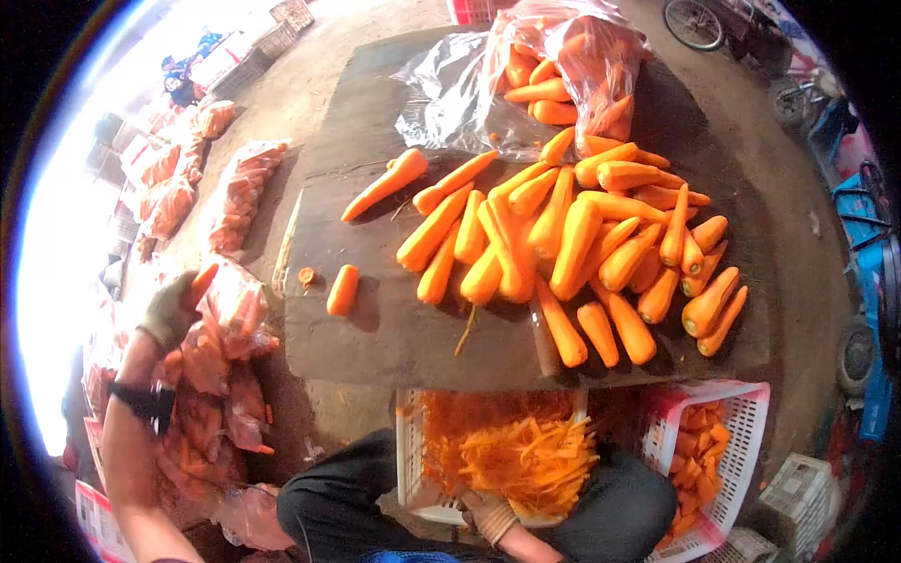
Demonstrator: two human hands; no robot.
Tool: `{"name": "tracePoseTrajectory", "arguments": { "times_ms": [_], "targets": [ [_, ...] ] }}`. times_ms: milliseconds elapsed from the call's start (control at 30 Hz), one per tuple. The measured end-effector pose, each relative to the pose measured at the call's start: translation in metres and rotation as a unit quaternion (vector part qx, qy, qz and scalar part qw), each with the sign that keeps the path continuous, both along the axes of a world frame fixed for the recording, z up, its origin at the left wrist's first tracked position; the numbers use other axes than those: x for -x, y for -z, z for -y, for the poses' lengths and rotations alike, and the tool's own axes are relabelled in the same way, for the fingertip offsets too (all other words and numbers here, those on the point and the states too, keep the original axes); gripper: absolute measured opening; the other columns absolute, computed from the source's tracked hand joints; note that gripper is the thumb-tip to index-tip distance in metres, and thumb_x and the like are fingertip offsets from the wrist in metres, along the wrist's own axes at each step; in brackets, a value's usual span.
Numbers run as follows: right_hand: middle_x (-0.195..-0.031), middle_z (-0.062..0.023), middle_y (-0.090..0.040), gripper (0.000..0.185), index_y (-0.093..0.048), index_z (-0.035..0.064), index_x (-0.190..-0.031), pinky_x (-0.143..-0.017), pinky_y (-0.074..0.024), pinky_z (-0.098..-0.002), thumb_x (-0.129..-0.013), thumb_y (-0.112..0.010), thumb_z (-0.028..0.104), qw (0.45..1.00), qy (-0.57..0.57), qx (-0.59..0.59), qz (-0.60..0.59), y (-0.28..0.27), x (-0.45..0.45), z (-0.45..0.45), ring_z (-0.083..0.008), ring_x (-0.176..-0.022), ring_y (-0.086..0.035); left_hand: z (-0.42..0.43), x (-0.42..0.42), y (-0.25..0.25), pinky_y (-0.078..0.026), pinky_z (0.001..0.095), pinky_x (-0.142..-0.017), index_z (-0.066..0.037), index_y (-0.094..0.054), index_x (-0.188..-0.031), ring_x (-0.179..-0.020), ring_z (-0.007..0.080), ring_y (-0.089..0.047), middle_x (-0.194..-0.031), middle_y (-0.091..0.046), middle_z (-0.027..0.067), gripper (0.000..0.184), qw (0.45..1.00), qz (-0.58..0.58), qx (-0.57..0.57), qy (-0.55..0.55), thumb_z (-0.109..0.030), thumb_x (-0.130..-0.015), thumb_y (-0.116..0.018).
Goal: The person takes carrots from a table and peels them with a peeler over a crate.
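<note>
My left hand [171, 311], in a light work glove, reaches out to the left, wrapped round a carrot [203, 281] above the bagged carrots [230, 305]. In my lap, my gloved right hand [490, 518] rests at the near side of a white basket [409, 460], against the orange carrot peelings [526, 460]. Its fingers are partly lost among the peelings and blur, so I cannot make out whether they grip anything. Ahead of me, a heap of carrots [572, 230] covers much of the dark board [375, 347]. A short carrot piece [343, 290] lies apart, with a cut carrot end [306, 275] beside it.
A clear plastic bag [460, 84] with carrots stands at the board's far side. To my right is a pink-rimmed basket [746, 450] of carrot pieces, with a grey crate [798, 493] beyond. More bagged carrots [246, 188] line the left floor. A wheel [693, 23] shows far right.
</note>
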State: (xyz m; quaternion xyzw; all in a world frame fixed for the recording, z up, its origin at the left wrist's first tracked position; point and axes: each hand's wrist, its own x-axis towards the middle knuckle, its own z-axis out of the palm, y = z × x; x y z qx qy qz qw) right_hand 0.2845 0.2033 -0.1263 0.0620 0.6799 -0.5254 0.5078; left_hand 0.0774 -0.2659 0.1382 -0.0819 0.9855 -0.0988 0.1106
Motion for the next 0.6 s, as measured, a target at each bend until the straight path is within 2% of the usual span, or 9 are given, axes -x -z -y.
{"name": "tracePoseTrajectory", "arguments": {
  "times_ms": [33,67,133,167,267,367,433,533,600],
  "targets": [
    [-0.08,-0.0183,-0.061,0.038,-0.061,0.0057,-0.082,-0.069,-0.0445,-0.0419,-0.089,-0.04,0.036,0.999,-0.011,-0.006,-0.03,-0.01,-0.007,0.001,-0.0343,-0.077,-0.057,-0.004,-0.029,-0.013,-0.046,0.039,-0.076,-0.007,-0.053,-0.107,-0.089,0.0353,-0.057,-0.093,-0.059,0.0171,0.045,1.0,0.004,-0.005,0.014,0.0,-0.064,-0.065],
    [-0.079,-0.016,-0.06,0.034,-0.061,0.0051,-0.085,-0.067,-0.0449,-0.0391,-0.09,-0.041,0.032,0.975,-0.062,-0.021,-0.211,-0.006,-0.017,0.0,-0.0304,-0.073,-0.057,-0.01,-0.058,-0.025,-0.046,0.0392,-0.075,-0.006,-0.055,-0.101,-0.086,0.0356,-0.056,-0.091,-0.059,0.0164,0.037,1.0,0.006,-0.009,0.028,0.0,-0.065,-0.063],
    [-0.078,-0.0114,-0.06,0.027,-0.06,0.0039,-0.091,-0.064,-0.0456,-0.0336,-0.093,-0.043,0.024,0.825,-0.158,-0.048,-0.541,0.02,-0.043,-0.001,-0.0226,-0.066,-0.058,-0.048,-0.11,-0.043,-0.045,0.039,-0.074,-0.004,-0.055,-0.095,-0.084,0.036,-0.055,-0.088,-0.057,0.0159,0.03,0.981,-0.055,-0.166,0.081,-0.001,-0.065,-0.062],
    [-0.078,-0.0118,-0.06,0.025,-0.059,0.0036,-0.091,-0.062,-0.0476,-0.0343,-0.091,-0.044,0.023,0.917,-0.1,0.0,-0.386,0.039,-0.057,0.0,-0.0239,-0.064,-0.059,-0.076,-0.131,-0.056,-0.045,0.0388,-0.073,-0.003,-0.055,-0.09,-0.083,0.0361,-0.055,-0.086,-0.056,0.0157,0.026,0.981,-0.039,-0.167,0.094,-0.001,-0.065,-0.062],
    [-0.078,-0.0114,-0.06,0.027,-0.058,0.0038,-0.09,-0.058,-0.0481,-0.0339,-0.093,-0.041,0.025,0.905,-0.177,-0.039,-0.384,0.016,-0.058,-0.004,-0.0226,-0.059,-0.058,-0.122,-0.203,-0.062,-0.046,0.0379,-0.071,-0.002,-0.054,-0.084,-0.079,0.0341,-0.055,-0.085,-0.056,0.015,0.021,0.966,-0.015,-0.235,0.11,0.0,-0.065,-0.062],
    [-0.08,-0.0137,-0.059,0.025,-0.056,0.0084,-0.098,-0.062,-0.0456,-0.0404,-0.089,-0.041,0.027,0.953,-0.151,-0.047,-0.26,0.033,-0.061,-0.01,-0.0295,-0.069,-0.057,-0.162,-0.267,-0.05,-0.046,0.0294,-0.064,0.0,-0.053,-0.103,-0.069,0.0167,-0.053,-0.077,-0.056,0.0055,0.03,0.904,0.087,-0.409,-0.091,-0.009,-0.078,-0.066],
    [-0.066,-0.0117,-0.055,0.033,-0.057,0.0059,-0.088,-0.052,-0.0429,-0.0361,-0.09,-0.041,0.035,0.976,-0.078,-0.073,-0.187,0.008,-0.053,-0.015,-0.0249,-0.055,-0.054,-0.183,-0.298,-0.037,-0.045,0.0248,-0.061,0.0,-0.048,-0.11,-0.069,0.0099,-0.052,-0.078,-0.055,0.0023,0.031,0.814,0.119,-0.555,-0.122,-0.017,-0.086,-0.058],
    [-0.049,-0.0073,-0.048,0.049,-0.056,0.0033,-0.071,-0.038,-0.0377,-0.0307,-0.087,-0.045,0.049,0.965,0.072,0.007,-0.253,0.024,-0.071,-0.03,-0.0179,-0.039,-0.046,-0.201,-0.341,0.041,-0.043,0.0242,-0.051,-0.002,-0.053,-0.102,-0.057,0.0106,-0.051,-0.073,-0.054,0.0028,0.038,0.734,0.036,-0.663,-0.144,-0.037,-0.09,-0.051],
    [-0.049,-0.0059,-0.048,0.05,-0.055,0.0037,-0.068,-0.037,-0.0367,-0.0297,-0.087,-0.047,0.049,0.978,0.137,-0.028,-0.154,0.002,-0.062,-0.034,-0.0166,-0.037,-0.044,-0.224,-0.355,0.087,-0.045,0.0272,-0.05,-0.003,-0.054,-0.097,-0.056,0.0151,-0.053,-0.072,-0.055,0.0042,0.04,0.544,0.009,-0.789,-0.285,-0.042,-0.089,-0.05]
  ]
}}
